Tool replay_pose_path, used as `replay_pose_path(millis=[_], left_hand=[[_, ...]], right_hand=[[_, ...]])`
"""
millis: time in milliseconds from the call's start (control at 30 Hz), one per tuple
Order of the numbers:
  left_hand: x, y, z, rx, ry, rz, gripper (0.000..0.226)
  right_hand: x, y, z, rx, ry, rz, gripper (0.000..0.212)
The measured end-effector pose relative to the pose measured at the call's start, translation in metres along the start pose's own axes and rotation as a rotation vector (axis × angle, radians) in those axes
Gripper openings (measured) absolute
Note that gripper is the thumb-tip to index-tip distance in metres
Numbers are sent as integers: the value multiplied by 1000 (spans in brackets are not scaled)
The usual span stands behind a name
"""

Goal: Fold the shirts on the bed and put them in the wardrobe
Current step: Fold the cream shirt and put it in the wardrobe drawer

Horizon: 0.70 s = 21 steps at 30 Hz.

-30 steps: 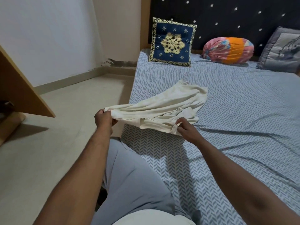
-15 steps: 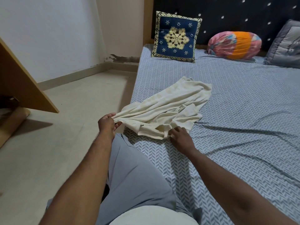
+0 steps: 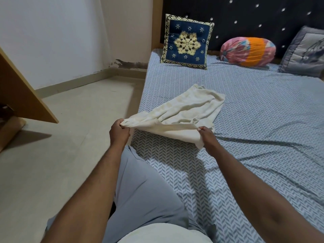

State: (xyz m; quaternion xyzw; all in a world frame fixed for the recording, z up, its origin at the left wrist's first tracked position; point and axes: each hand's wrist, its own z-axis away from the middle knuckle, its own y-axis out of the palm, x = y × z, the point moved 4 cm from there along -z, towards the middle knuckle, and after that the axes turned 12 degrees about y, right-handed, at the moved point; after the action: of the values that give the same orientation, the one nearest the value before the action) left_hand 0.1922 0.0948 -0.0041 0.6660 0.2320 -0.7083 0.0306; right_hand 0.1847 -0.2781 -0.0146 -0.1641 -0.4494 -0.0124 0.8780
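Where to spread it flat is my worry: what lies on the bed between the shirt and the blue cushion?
Nothing but bare patterned bedsheet lies between the shirt and the blue cushion, as the head view shows.

Cream shirt point(image 3: 184, 109); blue-grey chevron bedsheet point(image 3: 263, 120); navy star-patterned cushion point(image 3: 187, 41).

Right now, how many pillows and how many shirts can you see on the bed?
Pillows: 3 (blue square cushion, pink and orange round cushion, grey pillow)
Shirts: 1 (cream shirt, gripped by the left hand and the right hand)
Total: 4
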Motion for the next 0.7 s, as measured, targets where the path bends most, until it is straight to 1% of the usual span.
replay_pose_path(millis=[33,67,100,167,233,267,333,433,500,533,600,633,700], left_hand=[[-1,-3,-1,-30,33,-93,33],[0,-5,-3,-59,39,-124,25],[-3,-7,-3,-75,4,-100,21],[-11,-11,0,-116,-74,24,23],[-20,-16,0,-210,-170,251,24],[-23,-18,-1,-252,-226,404,25],[-34,-25,-4,-303,-300,662,26],[-51,-41,-11,-352,-334,720,25],[-66,-47,-20,-371,-340,729,24],[-73,-46,-27,-370,-347,730,23],[-93,-32,-42,-326,-341,723,22],[-104,-18,-50,-274,-335,712,22],[-136,24,-62,-94,-308,719,24]], right_hand=[[4,0,5,65,34,-26,19],[6,3,10,160,75,-46,27],[6,5,15,265,126,-30,39],[8,14,31,460,246,114,60],[12,30,51,651,330,271,73],[17,40,61,733,342,302,73],[26,63,75,883,308,295,64],[39,94,92,1016,269,291,35],[50,105,103,1080,237,284,21],[56,107,108,1108,223,258,19],[66,103,107,1133,171,140,20],[70,97,102,1126,136,59,23],[78,75,89,1097,76,-134,35]])
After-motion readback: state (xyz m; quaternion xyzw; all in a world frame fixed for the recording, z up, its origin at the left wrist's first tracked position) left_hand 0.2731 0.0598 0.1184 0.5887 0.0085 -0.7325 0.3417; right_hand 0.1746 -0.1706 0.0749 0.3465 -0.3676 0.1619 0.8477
